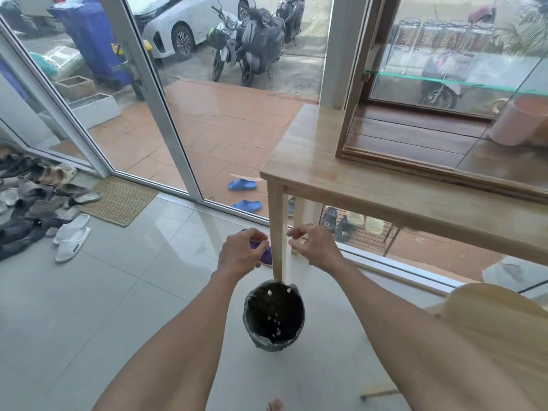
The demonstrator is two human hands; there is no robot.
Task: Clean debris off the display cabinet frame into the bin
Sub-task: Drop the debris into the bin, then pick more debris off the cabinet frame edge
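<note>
Above the bin [274, 314], left hand [241, 252] curled around purple cloth [262, 250], right hand [314, 246] loosely pinched, empty.

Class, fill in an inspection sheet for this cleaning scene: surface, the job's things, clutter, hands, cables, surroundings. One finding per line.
Surface: wooden table, top bare in front of the cabinet.
Job's things: display cabinet with a wooden frame stands on the table; lined bin on the floor by the table leg, white bits inside.
Clutter: pile of shoes and white slippers on the floor at left.
Hands: left hand and right hand above the bin, fingers curled; grip unclear.
Cables: nothing seen.
Surroundings: glass doors, parked scooters outside.
</note>
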